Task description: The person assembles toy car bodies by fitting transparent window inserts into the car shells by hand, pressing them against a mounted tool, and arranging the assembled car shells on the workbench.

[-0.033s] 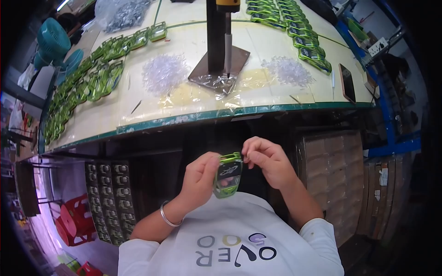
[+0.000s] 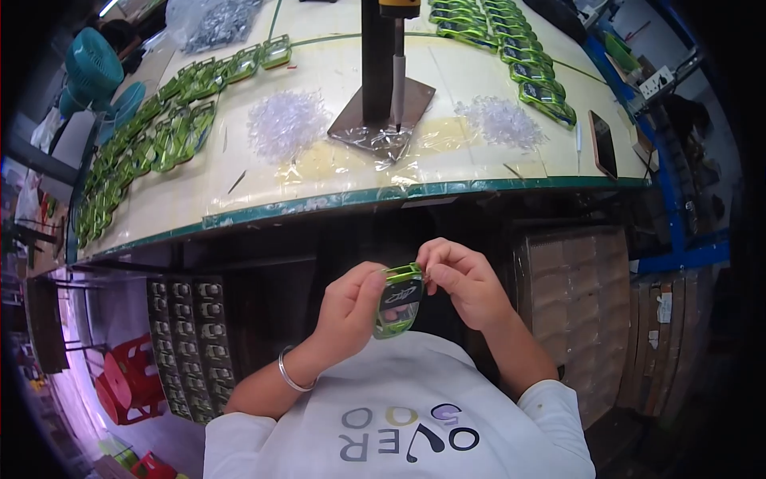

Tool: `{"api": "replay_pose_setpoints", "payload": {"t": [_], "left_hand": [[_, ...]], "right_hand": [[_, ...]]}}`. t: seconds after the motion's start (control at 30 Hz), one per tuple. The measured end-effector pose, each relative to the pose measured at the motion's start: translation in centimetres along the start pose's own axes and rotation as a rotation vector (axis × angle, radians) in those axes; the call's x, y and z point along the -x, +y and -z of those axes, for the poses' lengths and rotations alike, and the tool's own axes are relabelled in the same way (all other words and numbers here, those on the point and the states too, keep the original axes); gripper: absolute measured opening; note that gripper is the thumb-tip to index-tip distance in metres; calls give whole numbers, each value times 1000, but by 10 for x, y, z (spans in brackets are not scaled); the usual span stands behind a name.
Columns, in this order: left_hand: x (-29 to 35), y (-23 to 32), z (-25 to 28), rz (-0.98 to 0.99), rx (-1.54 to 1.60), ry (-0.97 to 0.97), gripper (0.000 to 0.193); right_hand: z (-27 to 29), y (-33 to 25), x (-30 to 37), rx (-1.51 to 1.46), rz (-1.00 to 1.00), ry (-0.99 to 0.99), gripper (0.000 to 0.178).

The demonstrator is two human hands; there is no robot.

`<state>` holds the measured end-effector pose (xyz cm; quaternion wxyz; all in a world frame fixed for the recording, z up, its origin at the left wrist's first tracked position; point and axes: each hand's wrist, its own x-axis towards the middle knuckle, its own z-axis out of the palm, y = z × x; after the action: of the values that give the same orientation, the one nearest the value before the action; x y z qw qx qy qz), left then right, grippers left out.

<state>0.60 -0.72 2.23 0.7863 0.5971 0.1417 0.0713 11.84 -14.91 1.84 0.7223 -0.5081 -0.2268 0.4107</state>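
My left hand [image 2: 347, 307] is closed on a green and black plastic case [image 2: 399, 297] with a clear window, gripping its left side in front of my shirt. The case stands roughly upright, with an open bar-like loop at its top. Against the case's upper right edge, my right hand [image 2: 469, 287] has thumb and forefinger pinched together. Whatever sits between those fingertips is too small to make out.
Ahead is a green-edged table [image 2: 447, 172] with a post-mounted tool [image 2: 398, 80] over a metal plate [image 2: 351, 128]. Clear plastic bits lie in a left pile [image 2: 286, 124] and a right pile [image 2: 501, 122]. Rows of green cases [image 2: 179, 136] and a phone [image 2: 602, 144] flank them.
The case has shifted slightly up and to the right. My right fingertips now meet its upper right edge more closely. The table things look the same.
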Motion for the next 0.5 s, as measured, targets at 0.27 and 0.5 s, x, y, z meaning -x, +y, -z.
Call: {"api": "replay_pose_setpoints", "payload": {"t": [0.27, 0.5], "left_hand": [[8, 6, 1, -161, -260, -8, 23], [11, 8, 2, -141, -297, 2, 26]], "right_hand": [[-9, 2, 2, -67, -28, -37, 8], [-9, 1, 4, 45, 49, -81, 7]]}}
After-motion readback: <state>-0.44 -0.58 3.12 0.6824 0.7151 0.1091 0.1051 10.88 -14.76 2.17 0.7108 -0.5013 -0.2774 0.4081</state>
